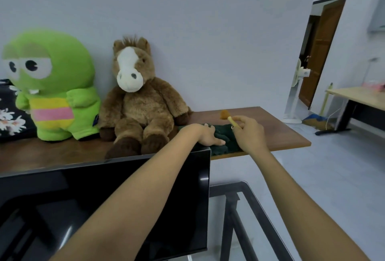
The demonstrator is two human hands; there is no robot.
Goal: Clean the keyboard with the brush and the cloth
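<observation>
Right hand pinching the brush handle, bristles up, over the wooden shelf; left hand lying flat, fingers straight, on the dark green cloth; keyboard probably hiding behind the monitor.

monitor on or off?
Off, as far as the head view shows: the monitor screen is uniformly black and only mirrors room reflections, with no lit image. Standby cannot be ruled out.

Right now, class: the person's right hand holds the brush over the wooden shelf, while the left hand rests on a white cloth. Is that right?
Not quite. The head view shows the cloth under the left hand is dark green, not white. The right hand does hold the brush over the wooden shelf.
</observation>
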